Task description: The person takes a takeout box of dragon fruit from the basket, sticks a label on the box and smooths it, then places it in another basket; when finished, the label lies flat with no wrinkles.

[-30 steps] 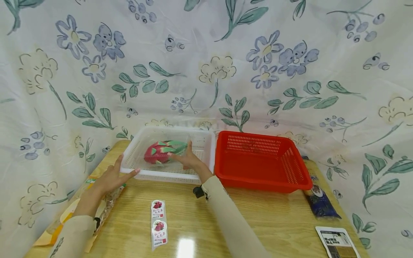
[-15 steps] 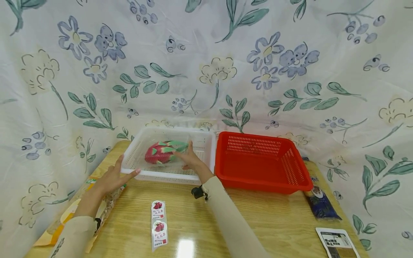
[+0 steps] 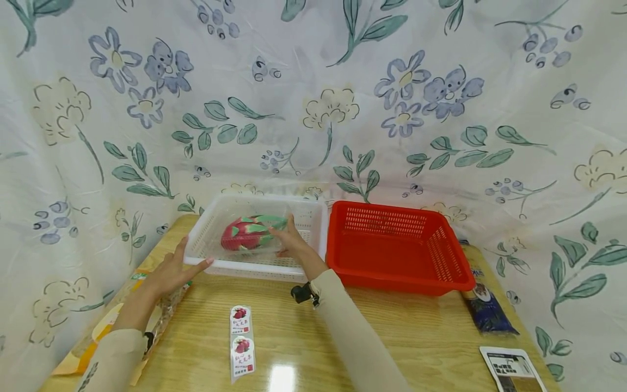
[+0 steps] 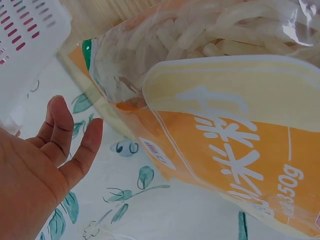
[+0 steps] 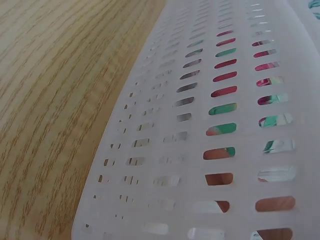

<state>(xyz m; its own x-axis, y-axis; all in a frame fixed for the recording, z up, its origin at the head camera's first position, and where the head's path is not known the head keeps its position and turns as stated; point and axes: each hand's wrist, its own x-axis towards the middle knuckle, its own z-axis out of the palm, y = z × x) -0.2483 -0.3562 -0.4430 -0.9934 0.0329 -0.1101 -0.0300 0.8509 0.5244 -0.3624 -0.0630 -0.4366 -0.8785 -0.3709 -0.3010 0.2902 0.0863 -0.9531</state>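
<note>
A pink and green dragon fruit point(image 3: 240, 235) in clear plastic packaging lies inside a white basket point(image 3: 254, 268). From the right, my right hand point(image 3: 295, 243) reaches into the basket and grips the packaging's green-leaved end, thumb at the near side and a finger behind. My left hand point(image 3: 171, 274) holds the basket's near left corner, its thumb along the front rim. Some left fingers point(image 4: 60, 117) show loosely bent below the corner in the left wrist view. Through the slots of the basket wall point(image 5: 195, 115), the right wrist view shows bits of fruit and fingers.
A red basket point(image 3: 392, 283) stands directly right of the white one. Two dragon fruit stickers point(image 3: 242, 343) lie on the wooden table point(image 3: 416, 337). An orange noodle bag point(image 4: 210, 120) is at the left, a blue packet point(image 3: 490, 310) and a white-edged package point(image 3: 514, 370) at the right.
My right thumb has slid a little to the right along the wrapped dragon fruit. My left hand has stayed on the basket corner; the head view has shifted slightly.
</note>
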